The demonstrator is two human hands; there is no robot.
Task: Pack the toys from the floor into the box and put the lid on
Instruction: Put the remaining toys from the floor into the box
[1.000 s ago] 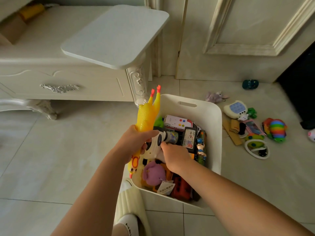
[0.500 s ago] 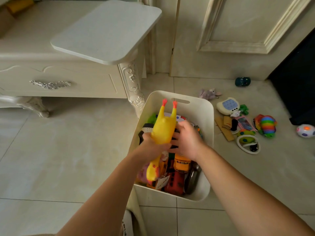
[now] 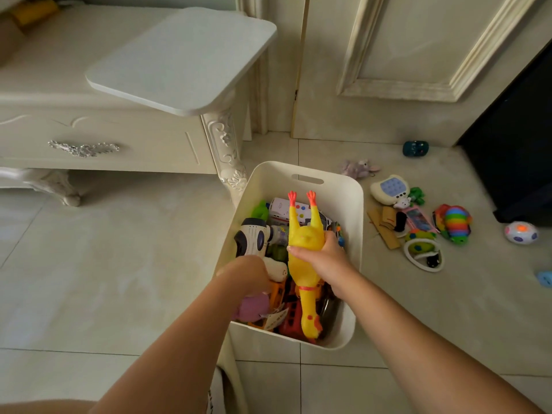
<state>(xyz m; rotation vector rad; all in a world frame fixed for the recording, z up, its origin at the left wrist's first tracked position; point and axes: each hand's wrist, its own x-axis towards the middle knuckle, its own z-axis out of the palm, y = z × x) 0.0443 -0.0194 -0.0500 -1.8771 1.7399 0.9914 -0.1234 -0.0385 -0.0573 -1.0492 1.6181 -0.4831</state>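
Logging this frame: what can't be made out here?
All in the head view:
Left hand: its grip is hidden by the back of the hand; whether it holds anything, cannot tell.
Toys low in the box: covered by the yellow rubber chicken and the right hand gripping it.
Blue toy on the floor: cut off by the right edge.
White slab on the cabinet: lid or tabletop, unclear.

A room in a home: a cream carved cabinet (image 3: 119,138) with an ornate silver drawer handle (image 3: 83,148) fills the upper left, a panelled door (image 3: 388,55) stands upper right, and pale floor tiles (image 3: 119,279) carry scattered toys (image 3: 452,222) at the right beside a white box (image 3: 343,192) crammed with more, a rubber chicken (image 3: 304,240) among them
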